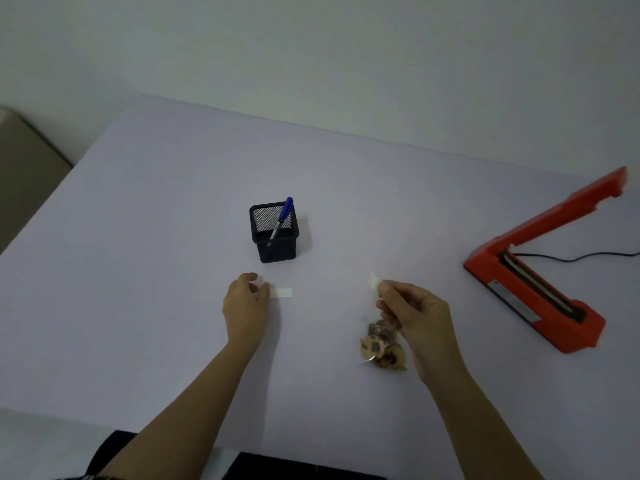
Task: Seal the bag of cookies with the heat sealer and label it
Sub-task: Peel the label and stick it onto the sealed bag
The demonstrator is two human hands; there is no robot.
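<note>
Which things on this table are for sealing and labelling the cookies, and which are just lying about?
For the job: bag of cookies, heat sealer, label strip held by left hand, white slip pinched in right hand.
Lying about: mesh cup, blue pen.

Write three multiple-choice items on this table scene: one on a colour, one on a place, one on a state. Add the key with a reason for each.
1. What colour is the heat sealer?
A blue
B red
C black

2. Where is the blue pen?
A in the black mesh holder
B on the heat sealer
C on the floor

3. What is the right hand doing?
A lying flat and open
B gripping the pen
C pinching a small white label

Key:
1 B, its base and raised arm are both red.
2 A, the pen stands tilted inside the holder.
3 C, thumb and fingers pinch the label near the bag of cookies, while the left hand curls its fingers on the end of the label strip.
</note>
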